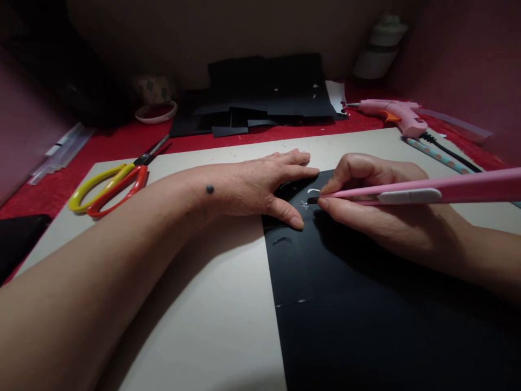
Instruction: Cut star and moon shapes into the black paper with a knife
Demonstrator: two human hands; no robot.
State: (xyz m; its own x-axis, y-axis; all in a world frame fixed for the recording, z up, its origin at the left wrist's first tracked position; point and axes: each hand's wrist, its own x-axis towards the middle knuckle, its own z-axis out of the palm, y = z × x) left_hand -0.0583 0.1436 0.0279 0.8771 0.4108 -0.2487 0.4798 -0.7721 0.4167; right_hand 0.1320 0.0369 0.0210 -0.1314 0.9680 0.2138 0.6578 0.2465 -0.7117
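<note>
My left hand lies flat with its fingers spread, the thumb and fingertips pressing on a sheet of black paper. In my right hand is a pink utility knife, gripped close to its blade. The blade's tip touches the black paper beside a small white star-like mark. Just above the blade is a curved white cut or mark. Nearer to me, a dark curved slit shows in the paper below my left thumb.
A white board lies under the paper on a red cloth. Scissors with yellow and red handles rest at the left. Behind are black paper pieces, a tape roll, a pink glue gun, a patterned pencil and a white bottle.
</note>
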